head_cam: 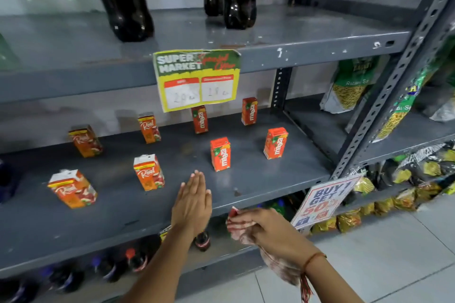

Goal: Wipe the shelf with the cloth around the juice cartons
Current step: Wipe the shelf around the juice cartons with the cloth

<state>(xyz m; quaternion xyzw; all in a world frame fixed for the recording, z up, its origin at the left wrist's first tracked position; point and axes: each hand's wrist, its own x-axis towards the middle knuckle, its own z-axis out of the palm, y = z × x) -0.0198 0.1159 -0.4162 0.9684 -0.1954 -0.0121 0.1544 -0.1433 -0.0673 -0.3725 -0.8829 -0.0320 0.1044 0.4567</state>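
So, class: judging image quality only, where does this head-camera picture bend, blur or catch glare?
Head view: wide-angle distortion bows the upright post and tilts the cola bottles; the cloth in the right hand is motion-smeared; pale glare lies on the upper shelf; edges look soft.

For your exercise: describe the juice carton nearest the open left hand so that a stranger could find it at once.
Find the grey shelf under the yellow price sign. The Real carton stands in the front row, just left of the left hand; unlike its tilted neighbour, it stands upright.

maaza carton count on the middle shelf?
4 Maaza cartons: back centre below the price sign, back right, front centre, front right. None looks hidden; the other four cartons are Real.
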